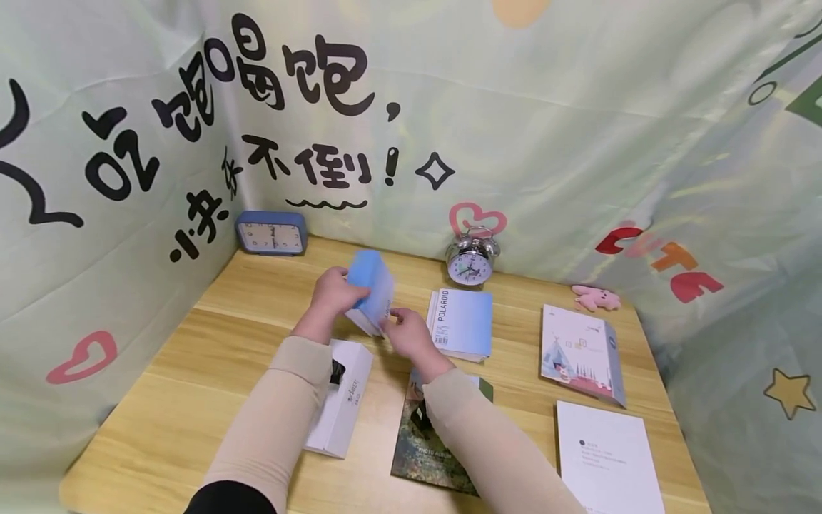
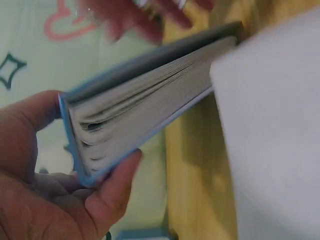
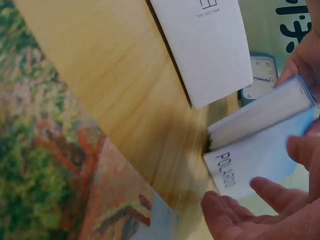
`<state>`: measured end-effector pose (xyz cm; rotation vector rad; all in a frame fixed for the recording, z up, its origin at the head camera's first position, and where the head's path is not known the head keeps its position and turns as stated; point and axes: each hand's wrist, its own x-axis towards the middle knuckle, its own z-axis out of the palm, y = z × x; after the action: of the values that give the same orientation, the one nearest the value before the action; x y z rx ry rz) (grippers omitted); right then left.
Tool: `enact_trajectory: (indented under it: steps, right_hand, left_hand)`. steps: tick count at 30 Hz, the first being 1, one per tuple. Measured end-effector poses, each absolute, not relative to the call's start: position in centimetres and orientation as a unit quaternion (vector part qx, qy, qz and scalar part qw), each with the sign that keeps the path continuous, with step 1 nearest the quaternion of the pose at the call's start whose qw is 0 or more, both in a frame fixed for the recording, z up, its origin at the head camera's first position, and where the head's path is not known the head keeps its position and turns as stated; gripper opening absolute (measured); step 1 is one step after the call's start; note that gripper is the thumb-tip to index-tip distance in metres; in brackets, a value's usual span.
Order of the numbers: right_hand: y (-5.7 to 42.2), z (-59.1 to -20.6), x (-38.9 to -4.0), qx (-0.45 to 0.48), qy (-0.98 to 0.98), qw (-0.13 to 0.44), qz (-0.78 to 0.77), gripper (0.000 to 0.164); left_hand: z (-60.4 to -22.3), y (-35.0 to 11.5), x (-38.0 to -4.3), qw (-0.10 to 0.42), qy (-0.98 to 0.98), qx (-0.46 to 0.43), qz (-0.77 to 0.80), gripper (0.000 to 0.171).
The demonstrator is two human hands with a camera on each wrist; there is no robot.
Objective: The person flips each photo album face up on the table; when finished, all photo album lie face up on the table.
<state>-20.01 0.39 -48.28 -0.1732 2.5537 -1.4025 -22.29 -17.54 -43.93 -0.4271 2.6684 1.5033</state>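
Note:
A thick blue-and-white POLAROID album [image 1: 372, 294] is held upright and tilted over the back of the table. My left hand [image 1: 335, 291] grips it by the blue spine end, thumb on one cover and fingers on the other; its page edges face the left wrist view. Close to the lower corner of the cover is my right hand [image 3: 272, 212], fingers loosely bent beside the lettering and not wrapped around the album. A similar POLAROID album [image 1: 465, 325] lies flat just right of the hands. Below the left hand is a long white box [image 1: 349, 400] with a dark opening.
A dark photo album [image 1: 424, 450] lies partly under the right forearm. Along the back stand a blue clock [image 1: 272, 234] and a silver twin-bell alarm clock [image 1: 471, 264]. At right are a pink plush toy [image 1: 597, 298], an illustrated book [image 1: 578, 350] and a white book [image 1: 610, 457].

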Motion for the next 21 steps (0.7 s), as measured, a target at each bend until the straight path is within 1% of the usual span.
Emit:
enact_trajectory:
  steps: [3, 6, 10, 15, 21]
  right_hand:
    - [0.2, -48.5, -20.1, -0.070, 0.876, 0.145, -0.455, 0.052]
    - [-0.1, -48.7, -20.2, -0.076, 0.878, 0.154, -0.446, 0.052]
    - [-0.3, -48.9, -20.3, -0.099, 0.880, 0.161, -0.437, 0.051]
    - [-0.3, -49.0, -20.2, -0.129, 0.877, 0.178, -0.426, 0.057]
    - [-0.3, -48.5, -19.7, -0.126, 0.874, 0.194, -0.427, 0.059]
  left_hand:
    - [-43.8, -18.7, -22.5, 0.037, 0.852, -0.157, 0.499, 0.076]
    - [-43.8, -19.4, -22.9, 0.060, 0.844, -0.159, 0.509, 0.074]
    - [-43.9, -20.1, -23.2, 0.081, 0.859, -0.148, 0.483, 0.067]
    - [-44.1, -21.0, -23.2, 0.100, 0.880, -0.150, 0.439, 0.053]
    - [-45.0, -21.9, -23.6, 0.130, 0.862, -0.169, 0.460, 0.050]
